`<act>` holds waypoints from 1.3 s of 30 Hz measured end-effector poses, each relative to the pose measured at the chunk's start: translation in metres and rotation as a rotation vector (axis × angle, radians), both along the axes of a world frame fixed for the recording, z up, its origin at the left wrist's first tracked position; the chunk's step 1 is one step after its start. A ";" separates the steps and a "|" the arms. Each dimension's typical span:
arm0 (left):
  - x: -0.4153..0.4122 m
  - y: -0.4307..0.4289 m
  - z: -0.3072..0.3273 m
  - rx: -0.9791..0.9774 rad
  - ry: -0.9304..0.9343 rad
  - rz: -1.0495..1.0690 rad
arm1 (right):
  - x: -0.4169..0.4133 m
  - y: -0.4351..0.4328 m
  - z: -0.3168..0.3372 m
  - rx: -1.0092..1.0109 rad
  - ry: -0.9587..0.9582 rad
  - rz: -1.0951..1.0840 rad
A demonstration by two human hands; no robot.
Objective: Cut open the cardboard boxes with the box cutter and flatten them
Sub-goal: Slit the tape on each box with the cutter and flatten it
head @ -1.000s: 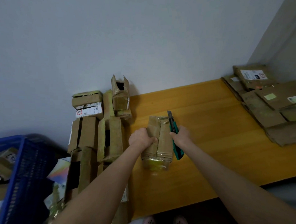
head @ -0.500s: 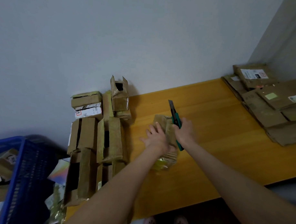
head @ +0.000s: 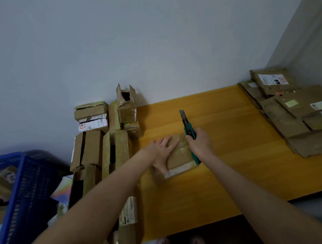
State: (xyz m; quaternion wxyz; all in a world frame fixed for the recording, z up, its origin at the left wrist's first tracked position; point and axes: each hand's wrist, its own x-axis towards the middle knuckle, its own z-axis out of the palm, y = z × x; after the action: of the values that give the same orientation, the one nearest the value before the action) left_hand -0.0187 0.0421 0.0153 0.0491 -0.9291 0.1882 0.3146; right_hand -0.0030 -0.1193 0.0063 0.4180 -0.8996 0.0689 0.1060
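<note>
Left: my left hand [head: 161, 153] presses the cardboard box [head: 181, 156], fingers straight and spread.
Right: my right hand [head: 199, 143] grips the box cutter [head: 188, 129], fingers curled round it.
Where: the cardboard box lies flat on the desk [head: 228, 169], toward its left edge.
</note>
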 end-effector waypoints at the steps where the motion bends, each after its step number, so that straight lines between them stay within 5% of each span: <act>1: 0.002 0.012 0.001 0.001 0.000 -0.052 | -0.002 0.001 -0.001 0.013 0.027 0.024; 8: -0.024 0.047 -0.011 0.022 -0.169 0.298 | -0.010 0.003 -0.012 -0.036 0.101 0.112; 12: -0.036 0.054 -0.024 -0.181 -0.157 0.455 | -0.012 0.005 -0.002 -0.087 0.050 0.307; 18: -0.021 0.060 -0.024 -0.290 -0.137 0.450 | -0.015 0.016 0.025 -0.592 -0.186 0.623; 22: -0.017 0.060 -0.024 -0.307 -0.111 0.470 | -0.018 0.017 0.031 -0.807 -0.149 0.727; 39: -0.005 0.054 -0.019 -0.182 -0.096 0.475 | -0.022 0.004 0.037 -0.752 -0.232 0.691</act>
State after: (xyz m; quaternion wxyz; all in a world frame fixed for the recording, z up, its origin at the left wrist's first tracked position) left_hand -0.0233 0.0964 -0.0034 -0.1010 -0.9617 -0.0104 0.2547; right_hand -0.0250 -0.1151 0.0432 0.0117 -0.9636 -0.2454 0.1054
